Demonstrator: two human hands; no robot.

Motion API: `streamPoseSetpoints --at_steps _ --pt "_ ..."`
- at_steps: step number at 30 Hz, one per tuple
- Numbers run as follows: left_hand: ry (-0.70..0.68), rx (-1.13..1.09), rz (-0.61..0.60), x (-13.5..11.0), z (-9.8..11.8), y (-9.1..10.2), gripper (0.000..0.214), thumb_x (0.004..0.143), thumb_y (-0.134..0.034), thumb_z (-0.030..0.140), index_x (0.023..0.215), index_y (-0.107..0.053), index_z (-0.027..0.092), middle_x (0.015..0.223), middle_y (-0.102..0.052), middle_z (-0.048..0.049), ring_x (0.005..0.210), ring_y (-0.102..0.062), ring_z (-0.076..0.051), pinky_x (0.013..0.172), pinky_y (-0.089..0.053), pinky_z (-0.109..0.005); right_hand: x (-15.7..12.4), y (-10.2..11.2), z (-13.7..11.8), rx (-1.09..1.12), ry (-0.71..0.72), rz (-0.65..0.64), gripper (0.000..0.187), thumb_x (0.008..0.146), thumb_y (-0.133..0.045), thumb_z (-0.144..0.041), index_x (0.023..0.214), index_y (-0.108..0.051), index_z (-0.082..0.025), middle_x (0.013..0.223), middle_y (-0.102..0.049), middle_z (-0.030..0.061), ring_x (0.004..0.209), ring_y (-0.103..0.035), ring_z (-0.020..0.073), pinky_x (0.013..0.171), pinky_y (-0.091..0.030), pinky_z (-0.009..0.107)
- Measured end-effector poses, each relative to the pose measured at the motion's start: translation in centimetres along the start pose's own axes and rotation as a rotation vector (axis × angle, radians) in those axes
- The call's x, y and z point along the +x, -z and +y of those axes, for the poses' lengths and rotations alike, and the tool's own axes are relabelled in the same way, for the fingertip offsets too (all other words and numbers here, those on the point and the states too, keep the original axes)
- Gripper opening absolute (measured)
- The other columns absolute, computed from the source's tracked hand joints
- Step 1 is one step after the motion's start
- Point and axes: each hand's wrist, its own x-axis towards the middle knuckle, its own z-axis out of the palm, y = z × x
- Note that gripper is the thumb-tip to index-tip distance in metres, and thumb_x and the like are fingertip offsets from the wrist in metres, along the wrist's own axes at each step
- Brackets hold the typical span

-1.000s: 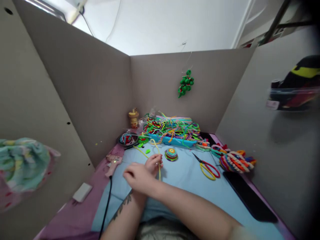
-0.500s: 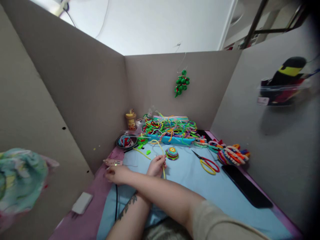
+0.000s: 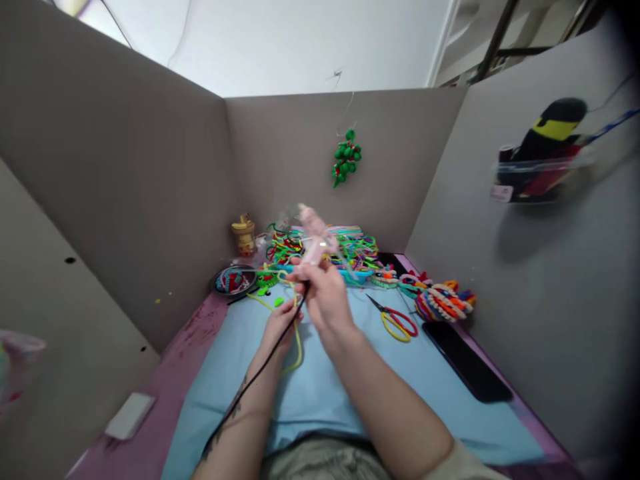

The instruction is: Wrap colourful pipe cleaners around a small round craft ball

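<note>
My right hand point(image 3: 323, 290) is raised above the blue mat point(image 3: 350, 380) and is closed round a pink glue gun point(image 3: 314, 239), which is smeared by motion. Its black cord point(image 3: 255, 383) trails down over my left forearm. My left hand point(image 3: 281, 325) rests lower on the mat, pinching a yellow pipe cleaner point(image 3: 296, 333) that loops beside it. Behind both hands lies a pile of coloured pipe cleaners point(image 3: 350, 247) in a blue tray.
Red-and-yellow scissors point(image 3: 395, 321) lie right of my hands, with a coiled multicoloured piece point(image 3: 443, 303) and a black phone point(image 3: 467, 360) beyond. A dark bowl point(image 3: 233, 280) and small yellow jar point(image 3: 243, 233) stand at the back left. Grey cardboard walls point(image 3: 150, 173) enclose the desk. A white block point(image 3: 129, 417) lies front left.
My right hand reached left to the pink glue gun on the desk edge, took hold of it and lifted it up in front of the pile. My left hand kept the yellow pipe cleaner.
</note>
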Motion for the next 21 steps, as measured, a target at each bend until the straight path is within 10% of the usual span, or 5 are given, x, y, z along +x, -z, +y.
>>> streamPoseSetpoints --at_steps 4,9,15,21 --pt "0.079 -0.082 -0.047 0.5 0.3 -1.1 0.039 0.053 -0.079 0.027 0.087 -0.069 0.011 0.07 -0.064 -0.0027 0.061 -0.058 -0.01 0.065 -0.047 -0.024 0.8 8.7 -3.1 -0.332 0.019 0.085 0.03 0.06 -0.065 -0.024 0.086 -0.052 -0.016 0.086 -0.065 0.0047 0.066 -0.062 0.0147 0.048 -0.044 0.022" --pt "0.04 0.009 -0.014 0.6 -0.7 -2.9 0.035 0.052 -0.079 0.03 0.08 -0.069 0.01 0.064 -0.066 -0.0022 0.057 -0.057 -0.011 0.059 -0.044 -0.024 -0.3 16.7 -0.6 -0.715 -0.047 0.042 0.022 0.057 -0.062 -0.018 0.078 -0.06 -0.014 0.076 -0.065 0.0025 0.074 -0.061 0.0184 0.066 -0.046 0.028" --pt "0.058 -0.005 0.012 0.1 -1.4 -2.9 0.035 0.052 -0.08 0.032 0.076 -0.065 0.012 0.06 -0.064 -0.0005 0.055 -0.058 -0.011 0.056 -0.043 -0.022 -1.7 18.6 2.6 -0.57 -0.133 -0.073 0.024 0.059 -0.062 -0.016 0.082 -0.059 -0.018 0.067 -0.061 -0.0027 0.06 -0.056 0.0128 0.06 -0.045 0.026" --pt "0.098 -0.025 -0.137 -1.4 -1.3 -4.0 0.035 0.053 -0.081 0.03 0.074 -0.058 0.015 0.055 -0.062 0.0026 0.05 -0.057 -0.01 0.053 -0.044 -0.021 -0.9 18.1 4.4 -0.514 -0.023 0.074 0.031 0.066 -0.068 -0.033 0.092 -0.067 -0.017 0.077 -0.066 0.002 0.065 -0.056 0.0143 0.059 -0.043 0.026"
